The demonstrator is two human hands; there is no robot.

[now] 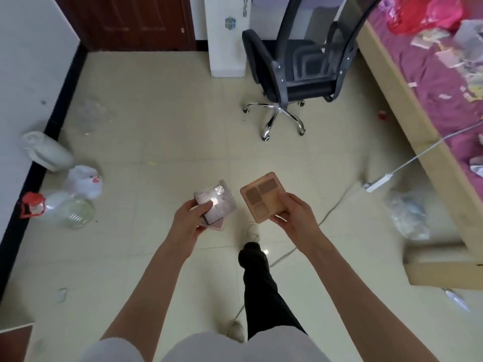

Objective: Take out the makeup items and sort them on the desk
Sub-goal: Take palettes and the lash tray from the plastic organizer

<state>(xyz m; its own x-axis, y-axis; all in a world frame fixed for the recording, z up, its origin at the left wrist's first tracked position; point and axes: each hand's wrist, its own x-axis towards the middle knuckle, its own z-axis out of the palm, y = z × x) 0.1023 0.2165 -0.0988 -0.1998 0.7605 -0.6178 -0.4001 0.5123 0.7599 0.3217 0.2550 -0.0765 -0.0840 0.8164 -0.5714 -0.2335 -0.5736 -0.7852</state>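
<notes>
The left hand [188, 222] grips a mirrored compact [218, 202], thumb across its reflective face. The right hand [294, 215] pinches a peach makeup palette [264, 197] by its near corner, above the tiled floor [162, 131].

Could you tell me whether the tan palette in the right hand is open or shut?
Open: the tan makeup palette shows brown powder pans facing up while the right hand grips its lower corner. No lid is visible.

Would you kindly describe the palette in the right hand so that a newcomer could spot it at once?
Start at the black office chair and come down the tiled floor to the two raised hands. The right hand holds the peach makeup palette, its brown pans showing, whereas the left hand holds a shiny mirrored compact.
</notes>
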